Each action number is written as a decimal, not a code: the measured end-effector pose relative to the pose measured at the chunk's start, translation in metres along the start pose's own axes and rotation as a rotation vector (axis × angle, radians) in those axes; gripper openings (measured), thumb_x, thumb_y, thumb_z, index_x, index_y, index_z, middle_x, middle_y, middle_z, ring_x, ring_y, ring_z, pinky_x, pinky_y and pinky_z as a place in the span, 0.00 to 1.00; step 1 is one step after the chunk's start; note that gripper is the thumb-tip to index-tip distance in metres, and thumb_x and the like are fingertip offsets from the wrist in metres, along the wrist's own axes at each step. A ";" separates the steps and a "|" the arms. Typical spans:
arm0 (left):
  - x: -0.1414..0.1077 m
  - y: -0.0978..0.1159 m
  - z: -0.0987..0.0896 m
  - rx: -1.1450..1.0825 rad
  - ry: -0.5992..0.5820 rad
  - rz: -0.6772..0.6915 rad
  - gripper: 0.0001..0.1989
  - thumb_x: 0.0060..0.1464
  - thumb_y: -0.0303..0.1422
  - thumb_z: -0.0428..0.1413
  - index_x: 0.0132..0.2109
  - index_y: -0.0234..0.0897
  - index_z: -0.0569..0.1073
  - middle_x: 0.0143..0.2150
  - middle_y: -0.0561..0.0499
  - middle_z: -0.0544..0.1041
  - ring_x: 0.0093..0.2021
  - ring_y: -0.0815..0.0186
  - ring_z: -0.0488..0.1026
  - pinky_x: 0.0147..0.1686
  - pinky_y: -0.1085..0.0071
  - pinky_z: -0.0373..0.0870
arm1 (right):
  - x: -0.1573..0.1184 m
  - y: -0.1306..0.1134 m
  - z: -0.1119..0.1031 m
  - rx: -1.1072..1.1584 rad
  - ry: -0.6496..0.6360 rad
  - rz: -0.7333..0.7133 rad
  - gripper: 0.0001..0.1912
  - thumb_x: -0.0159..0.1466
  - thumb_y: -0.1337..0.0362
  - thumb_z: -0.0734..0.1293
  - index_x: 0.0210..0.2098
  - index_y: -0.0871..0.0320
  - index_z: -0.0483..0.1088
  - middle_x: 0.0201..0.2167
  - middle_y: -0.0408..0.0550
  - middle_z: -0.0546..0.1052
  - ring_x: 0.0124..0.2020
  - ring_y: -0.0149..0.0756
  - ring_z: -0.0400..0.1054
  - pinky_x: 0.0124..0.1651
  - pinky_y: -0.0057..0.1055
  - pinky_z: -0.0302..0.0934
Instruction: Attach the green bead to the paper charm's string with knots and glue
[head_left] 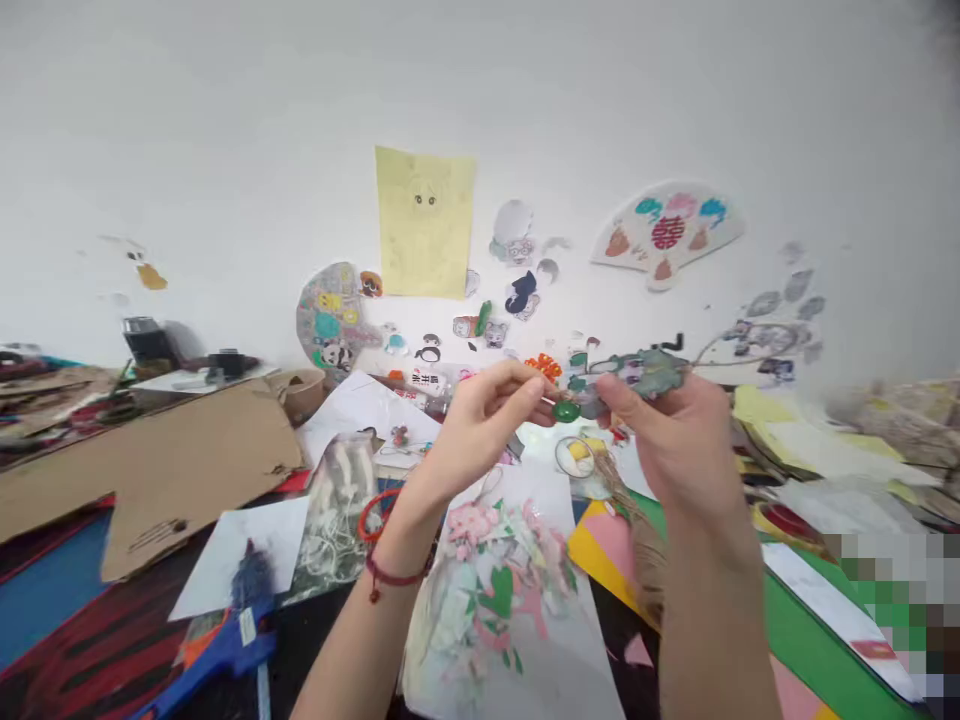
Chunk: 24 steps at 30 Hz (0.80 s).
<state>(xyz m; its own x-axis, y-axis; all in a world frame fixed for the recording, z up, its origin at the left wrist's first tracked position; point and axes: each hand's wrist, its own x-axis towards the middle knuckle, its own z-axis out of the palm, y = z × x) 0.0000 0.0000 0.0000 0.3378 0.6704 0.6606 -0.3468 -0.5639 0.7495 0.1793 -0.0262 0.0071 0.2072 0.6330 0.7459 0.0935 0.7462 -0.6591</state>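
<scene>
Clock read from mid-view: brown cardboard (202,460) between eight and nine o'clock, white sheet (574,660) at six bearing pastel paper pieces (498,592), blue gun-shaped tool (244,645) between seven and eight. Right hand (686,430), between three and four, pinches the grey-green craft piece (660,372) between thumb and fingers; left hand (487,410), near centre, has thumb and fingertips drawn together at the green disc (566,411), at the piece's eight o'clock, grip on it impossible to tell.
</scene>
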 end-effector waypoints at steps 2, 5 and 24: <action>0.000 0.000 0.001 0.026 -0.005 0.008 0.10 0.62 0.38 0.59 0.41 0.34 0.75 0.37 0.48 0.78 0.35 0.69 0.77 0.36 0.75 0.76 | 0.000 -0.002 0.001 -0.034 -0.003 0.001 0.14 0.55 0.60 0.79 0.22 0.58 0.74 0.20 0.39 0.74 0.22 0.27 0.66 0.25 0.25 0.62; 0.000 0.000 0.004 0.071 -0.019 0.021 0.10 0.61 0.38 0.60 0.40 0.34 0.76 0.34 0.50 0.76 0.33 0.71 0.74 0.33 0.76 0.74 | -0.002 -0.006 0.003 -0.083 -0.004 -0.016 0.11 0.56 0.60 0.78 0.24 0.57 0.76 0.19 0.38 0.74 0.21 0.26 0.66 0.24 0.24 0.63; -0.005 0.005 0.013 0.189 -0.089 0.016 0.09 0.59 0.35 0.62 0.34 0.33 0.77 0.30 0.50 0.77 0.30 0.71 0.74 0.31 0.75 0.73 | -0.008 -0.016 0.000 -0.250 0.085 -0.119 0.13 0.57 0.61 0.77 0.22 0.57 0.74 0.21 0.40 0.76 0.24 0.30 0.68 0.28 0.28 0.64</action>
<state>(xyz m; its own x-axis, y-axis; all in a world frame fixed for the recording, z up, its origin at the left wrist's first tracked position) 0.0080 -0.0125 0.0015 0.4127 0.6199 0.6674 -0.1849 -0.6604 0.7278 0.1766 -0.0436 0.0118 0.2601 0.5162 0.8160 0.3572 0.7337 -0.5780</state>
